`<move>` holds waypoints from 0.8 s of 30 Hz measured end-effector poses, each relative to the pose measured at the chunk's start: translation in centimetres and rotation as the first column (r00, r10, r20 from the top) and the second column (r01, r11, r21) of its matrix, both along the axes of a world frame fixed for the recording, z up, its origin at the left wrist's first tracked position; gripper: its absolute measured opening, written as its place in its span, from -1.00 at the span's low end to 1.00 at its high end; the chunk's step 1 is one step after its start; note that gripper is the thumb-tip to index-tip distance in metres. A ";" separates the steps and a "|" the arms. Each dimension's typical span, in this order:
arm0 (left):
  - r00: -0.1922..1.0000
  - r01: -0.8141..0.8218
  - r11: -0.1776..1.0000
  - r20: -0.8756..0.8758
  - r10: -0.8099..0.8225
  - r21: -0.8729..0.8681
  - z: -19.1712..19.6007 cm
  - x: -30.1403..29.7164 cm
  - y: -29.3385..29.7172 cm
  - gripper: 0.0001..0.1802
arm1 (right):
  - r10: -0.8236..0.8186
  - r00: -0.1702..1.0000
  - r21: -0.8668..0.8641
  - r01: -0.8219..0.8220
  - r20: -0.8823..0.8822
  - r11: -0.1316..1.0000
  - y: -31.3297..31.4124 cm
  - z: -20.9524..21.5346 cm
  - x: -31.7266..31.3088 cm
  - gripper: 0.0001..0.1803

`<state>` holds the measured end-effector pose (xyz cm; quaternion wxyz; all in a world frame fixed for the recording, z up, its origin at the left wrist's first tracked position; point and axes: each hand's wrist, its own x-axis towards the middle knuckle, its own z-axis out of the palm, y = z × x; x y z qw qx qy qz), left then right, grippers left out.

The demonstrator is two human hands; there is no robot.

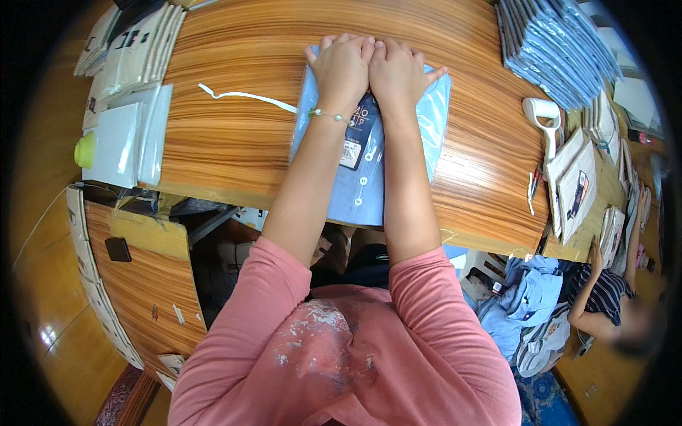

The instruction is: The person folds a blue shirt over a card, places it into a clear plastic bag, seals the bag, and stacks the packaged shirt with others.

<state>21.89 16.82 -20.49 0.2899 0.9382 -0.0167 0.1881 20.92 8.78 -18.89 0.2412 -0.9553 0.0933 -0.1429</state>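
A folded light-blue shirt in a clear plastic bag lies in front of me on the wooden table, with a dark tag and white buttons showing through the plastic. My left hand and my right hand sit side by side, palms down, at the bag's far edge. Their fingers are bent over that edge, and the fingertips are mostly hidden. Both outer fingers stick out sideways. A beaded bracelet is on my left wrist. From beside the bag, a thin white strip stretches left across the tabletop.
Bagged blue shirts are stacked at the far right. Near them lie a white tape dispenser and beige packets. Clear bags and more beige packets stand at the left. Another person works at the right.
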 end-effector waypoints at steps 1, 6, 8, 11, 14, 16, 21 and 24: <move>0.999 0.009 0.999 0.032 -0.008 -0.036 -0.2 0.0 -0.1 -0.66 | -0.013 1.000 0.025 0.013 0.021 1.000 0.0 -0.2 -0.1 -0.65; 0.999 -0.019 1.000 -0.046 0.019 0.000 -0.1 0.1 0.0 -0.69 | -0.043 0.997 0.087 0.038 0.065 0.996 0.3 0.5 -0.2 -0.66; 0.999 -0.019 1.000 -0.049 0.019 0.002 0.2 0.2 -0.2 -0.69 | -0.065 0.992 0.111 0.053 0.106 0.992 0.3 0.9 -0.1 -0.67; 0.996 -0.010 1.000 -0.093 0.012 0.015 0.6 0.3 -0.4 -0.69 | -0.084 0.990 0.141 0.067 0.117 0.988 -0.1 1.1 0.1 -0.67; 0.991 0.003 1.000 -0.136 0.001 0.027 0.7 0.6 -0.2 -0.65 | -0.098 0.989 0.164 0.079 0.115 0.983 -0.1 0.8 0.5 -0.65; 0.992 0.012 1.000 -0.124 -0.012 -0.008 1.3 0.8 -0.2 -0.67 | -0.094 0.989 0.165 0.074 0.117 0.983 -0.2 1.2 0.9 -0.65; 0.979 0.028 0.998 -0.201 -0.016 0.059 0.7 0.5 0.6 -0.63 | -0.063 0.997 0.299 0.076 -0.053 0.951 -0.3 0.4 0.9 -0.61; 0.985 0.055 0.997 -0.169 -0.047 0.044 1.3 0.7 -0.4 -0.61 | -0.049 0.997 0.420 0.067 -0.052 0.905 -1.8 0.7 1.2 -0.55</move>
